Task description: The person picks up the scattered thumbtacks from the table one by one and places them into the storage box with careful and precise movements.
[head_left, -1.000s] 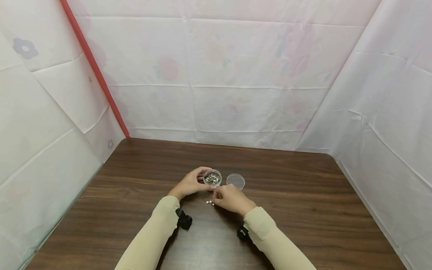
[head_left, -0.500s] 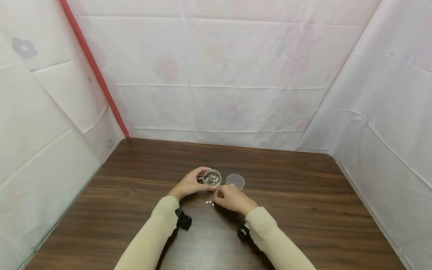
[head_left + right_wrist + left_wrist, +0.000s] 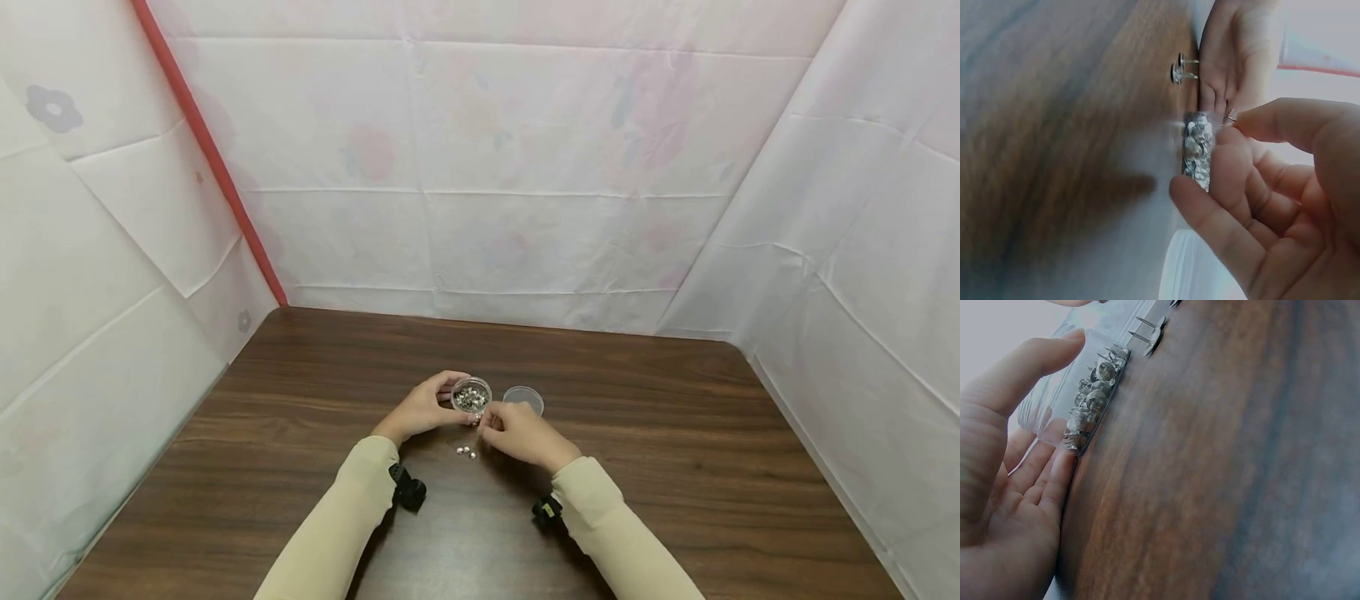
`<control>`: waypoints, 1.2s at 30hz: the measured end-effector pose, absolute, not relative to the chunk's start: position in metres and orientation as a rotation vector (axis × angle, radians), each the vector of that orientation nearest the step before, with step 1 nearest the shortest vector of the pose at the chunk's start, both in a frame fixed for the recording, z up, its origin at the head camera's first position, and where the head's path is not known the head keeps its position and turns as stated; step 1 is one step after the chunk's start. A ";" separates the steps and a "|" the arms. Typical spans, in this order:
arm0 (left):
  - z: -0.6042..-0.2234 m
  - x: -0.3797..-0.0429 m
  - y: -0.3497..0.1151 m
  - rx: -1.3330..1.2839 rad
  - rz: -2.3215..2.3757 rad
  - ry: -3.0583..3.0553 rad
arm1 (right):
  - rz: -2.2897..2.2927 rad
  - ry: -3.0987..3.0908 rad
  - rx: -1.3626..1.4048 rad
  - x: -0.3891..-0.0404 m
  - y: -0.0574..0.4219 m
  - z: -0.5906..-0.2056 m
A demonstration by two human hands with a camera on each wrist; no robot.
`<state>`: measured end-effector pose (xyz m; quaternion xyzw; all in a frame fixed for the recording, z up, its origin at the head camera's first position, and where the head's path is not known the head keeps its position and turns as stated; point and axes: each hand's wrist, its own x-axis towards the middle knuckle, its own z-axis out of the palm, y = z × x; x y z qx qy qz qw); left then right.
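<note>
A small round clear plastic box (image 3: 472, 380) stands on the table, with many silver thumbtacks (image 3: 1094, 394) inside it. My left hand (image 3: 423, 408) holds the box from the left, thumb on the near side and fingers round the far side. Close to the box's near right edge is my right hand (image 3: 525, 435), pinching one thumbtack (image 3: 1230, 117) between thumb and forefinger. Several loose thumbtacks (image 3: 467, 451) lie on the table in front of the box, points up in the wrist views. A round clear lid (image 3: 529, 397) lies right of the box, partly hidden behind the right hand.
The brown wood-grain table (image 3: 645, 467) extends around both hands. Pale printed cloth (image 3: 480, 167) hangs behind it and along both sides. A red strip (image 3: 213, 154) runs down the left back corner. Black wrist cameras (image 3: 408, 487) sit under the sleeves.
My right hand has shifted slightly up and to the right, away from the loose thumbtacks and beside the box's edge. The left hand and the box stay nearly still.
</note>
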<state>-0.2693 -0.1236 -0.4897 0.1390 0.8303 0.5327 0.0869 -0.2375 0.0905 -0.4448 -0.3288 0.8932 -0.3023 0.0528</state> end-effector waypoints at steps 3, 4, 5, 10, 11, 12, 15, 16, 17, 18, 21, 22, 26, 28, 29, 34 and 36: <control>-0.488 -0.268 -0.124 0.414 1.593 2.462 | -0.950 2.743 -0.992 -0.240 0.092 -0.440; -0.488 -0.268 -0.124 0.414 1.597 2.458 | -0.961 2.752 -0.986 -0.241 0.093 -0.439; -0.488 -0.268 -0.123 0.416 1.602 2.454 | -0.971 2.759 -0.976 -0.242 0.094 -0.438; -0.491 -0.270 -0.124 0.397 1.588 2.466 | -1.036 2.795 -0.926 -0.251 0.093 -0.436; -0.490 -0.270 -0.124 0.393 1.583 2.470 | -1.048 2.797 -0.914 -0.252 0.093 -0.435; -0.490 -0.270 -0.124 0.390 1.577 2.473 | -1.056 2.800 -0.911 -0.254 0.092 -0.435; -0.489 -0.270 -0.123 0.385 1.567 2.480 | -1.045 2.808 -0.894 -0.259 0.091 -0.435; -0.489 -0.270 -0.123 0.386 1.567 2.478 | -1.042 2.808 -0.887 -0.260 0.091 -0.435; -0.488 -0.269 -0.123 0.386 1.565 2.479 | -1.029 2.814 -0.881 -0.261 0.090 -0.435; -0.488 -0.269 -0.123 0.387 1.565 2.477 | -1.017 2.816 -0.877 -0.262 0.089 -0.436; -0.487 -0.269 -0.123 0.388 1.564 2.474 | -0.974 2.835 -0.842 -0.265 0.087 -0.435; -0.487 -0.269 -0.123 0.387 1.564 2.475 | -0.960 2.839 -0.834 -0.266 0.086 -0.436; -0.488 -0.270 -0.123 0.381 1.560 2.483 | -0.891 2.847 -0.804 -0.269 0.082 -0.435; -0.488 -0.270 -0.123 0.384 1.566 2.481 | -0.857 2.850 -0.798 -0.271 0.079 -0.435; -0.488 -0.270 -0.123 0.383 1.569 2.478 | -0.838 2.851 -0.793 -0.271 0.078 -0.434; -0.489 -0.271 -0.123 0.381 1.562 2.475 | -0.769 2.861 -0.769 -0.273 0.073 -0.432; -0.489 -0.270 -0.123 0.383 1.559 2.475 | -0.765 2.863 -0.757 -0.273 0.071 -0.431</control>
